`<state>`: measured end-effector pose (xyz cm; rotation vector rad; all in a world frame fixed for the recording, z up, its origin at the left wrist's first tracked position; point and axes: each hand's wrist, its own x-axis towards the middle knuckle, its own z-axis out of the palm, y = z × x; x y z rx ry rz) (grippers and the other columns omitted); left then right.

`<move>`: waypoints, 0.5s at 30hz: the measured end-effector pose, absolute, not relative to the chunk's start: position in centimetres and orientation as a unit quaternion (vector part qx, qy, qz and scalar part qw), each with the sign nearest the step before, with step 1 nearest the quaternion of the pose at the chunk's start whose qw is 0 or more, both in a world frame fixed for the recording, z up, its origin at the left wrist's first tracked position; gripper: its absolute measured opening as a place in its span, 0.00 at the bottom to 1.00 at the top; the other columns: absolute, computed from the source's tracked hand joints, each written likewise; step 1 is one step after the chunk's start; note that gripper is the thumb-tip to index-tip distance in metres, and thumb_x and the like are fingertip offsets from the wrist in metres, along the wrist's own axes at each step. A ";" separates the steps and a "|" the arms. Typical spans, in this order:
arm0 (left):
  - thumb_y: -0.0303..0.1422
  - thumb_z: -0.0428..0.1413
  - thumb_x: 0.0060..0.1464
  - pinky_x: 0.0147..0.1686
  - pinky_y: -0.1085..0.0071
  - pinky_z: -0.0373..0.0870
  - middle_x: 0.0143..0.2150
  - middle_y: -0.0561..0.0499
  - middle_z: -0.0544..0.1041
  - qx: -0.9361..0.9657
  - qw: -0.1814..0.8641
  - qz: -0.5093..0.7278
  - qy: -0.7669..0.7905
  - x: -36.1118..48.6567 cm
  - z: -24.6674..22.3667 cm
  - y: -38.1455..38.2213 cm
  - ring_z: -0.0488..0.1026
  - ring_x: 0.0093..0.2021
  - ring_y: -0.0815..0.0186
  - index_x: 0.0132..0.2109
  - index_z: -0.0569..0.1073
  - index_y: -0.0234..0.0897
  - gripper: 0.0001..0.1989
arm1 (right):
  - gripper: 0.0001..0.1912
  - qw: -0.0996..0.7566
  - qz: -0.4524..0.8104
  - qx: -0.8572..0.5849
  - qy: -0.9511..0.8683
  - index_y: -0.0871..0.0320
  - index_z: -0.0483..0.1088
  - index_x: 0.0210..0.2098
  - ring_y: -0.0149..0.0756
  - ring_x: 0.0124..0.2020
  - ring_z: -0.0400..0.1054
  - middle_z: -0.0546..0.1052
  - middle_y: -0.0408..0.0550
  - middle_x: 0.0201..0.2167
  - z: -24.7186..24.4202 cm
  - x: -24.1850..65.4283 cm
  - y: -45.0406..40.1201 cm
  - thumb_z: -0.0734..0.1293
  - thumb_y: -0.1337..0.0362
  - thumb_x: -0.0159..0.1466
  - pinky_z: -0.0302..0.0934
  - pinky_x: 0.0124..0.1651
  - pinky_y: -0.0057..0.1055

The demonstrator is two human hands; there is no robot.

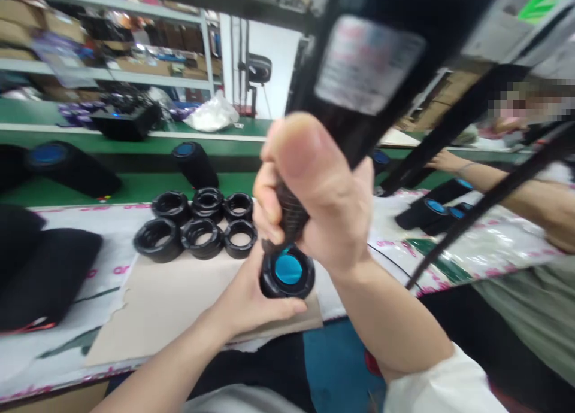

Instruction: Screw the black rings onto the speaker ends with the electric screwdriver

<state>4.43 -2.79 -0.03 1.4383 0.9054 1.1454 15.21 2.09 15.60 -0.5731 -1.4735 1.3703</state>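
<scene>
My right hand (323,203) is wrapped round a large black electric screwdriver (348,123) with a pale label, thumb along its body. The tool slants down from the upper right, and its tip is near the rim of a black cylindrical speaker (288,269) with a blue disc in its end; blur hides whether they touch. My left hand (249,299) curls round the speaker's side, thumb at the front. Several black rings (202,236) stand in two rows just beyond my left hand. Beneath lies a sheet of brown cardboard (171,305).
Black speakers with blue ends (195,164) stand along the green bench (251,140). Dark fabric-covered pieces (49,275) lie at the left. On the right, a co-worker's arm (503,185) reaches over more speakers (433,212). A dark cable (485,209) crosses there. Loaded shelves (103,72) stand behind.
</scene>
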 end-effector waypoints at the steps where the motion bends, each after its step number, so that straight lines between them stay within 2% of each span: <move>1: 0.43 0.78 0.47 0.68 0.48 0.73 0.66 0.40 0.77 0.590 0.536 0.481 0.365 4.5 0.1 -2.8 0.74 0.68 0.40 0.69 0.69 0.40 0.46 | 0.18 0.505 0.576 -0.208 -0.608 0.55 0.68 0.33 0.26 0.14 0.56 0.65 0.34 0.17 15.3 15.2 2.1 0.75 0.49 0.63 0.52 0.17 0.23; 3: 0.40 0.79 0.46 0.66 0.50 0.75 0.66 0.41 0.77 0.572 0.566 0.490 0.335 4.7 0.2 -2.5 0.75 0.67 0.42 0.68 0.69 0.41 0.46 | 0.24 0.504 0.596 -0.161 -0.605 0.55 0.64 0.25 0.28 0.14 0.55 0.64 0.37 0.17 14.9 15.4 2.3 0.78 0.51 0.65 0.50 0.16 0.27; 5: 0.36 0.80 0.44 0.66 0.53 0.74 0.66 0.43 0.78 0.565 0.581 0.499 0.308 4.7 0.2 -2.2 0.75 0.67 0.43 0.67 0.71 0.40 0.46 | 0.28 0.503 0.596 -0.137 -0.611 0.56 0.64 0.23 0.29 0.15 0.56 0.65 0.40 0.17 14.4 15.9 2.6 0.78 0.48 0.67 0.52 0.17 0.29; 10: 0.29 0.81 0.42 0.64 0.55 0.74 0.62 0.46 0.79 0.578 0.570 0.515 0.275 4.7 0.6 -1.7 0.76 0.64 0.45 0.63 0.75 0.39 0.42 | 0.17 0.477 0.619 -0.086 -0.618 0.56 0.74 0.34 0.30 0.17 0.62 0.70 0.42 0.21 13.5 16.3 3.6 0.76 0.51 0.70 0.58 0.20 0.27; 13: 0.31 0.82 0.40 0.64 0.54 0.73 0.60 0.45 0.79 0.571 0.570 0.524 0.271 4.7 0.6 -1.3 0.75 0.63 0.44 0.60 0.75 0.38 0.41 | 0.18 0.450 0.645 -0.081 -0.612 0.58 0.73 0.33 0.28 0.16 0.61 0.70 0.41 0.20 13.8 15.9 3.8 0.78 0.51 0.67 0.58 0.20 0.26; 15: 0.35 0.84 0.35 0.66 0.52 0.72 0.63 0.43 0.77 0.568 0.583 0.512 0.274 4.7 -0.1 -1.2 0.74 0.66 0.42 0.63 0.73 0.38 0.48 | 0.20 0.444 0.647 -0.087 -0.614 0.58 0.73 0.33 0.28 0.16 0.61 0.70 0.41 0.20 14.1 16.3 3.9 0.80 0.50 0.66 0.59 0.20 0.26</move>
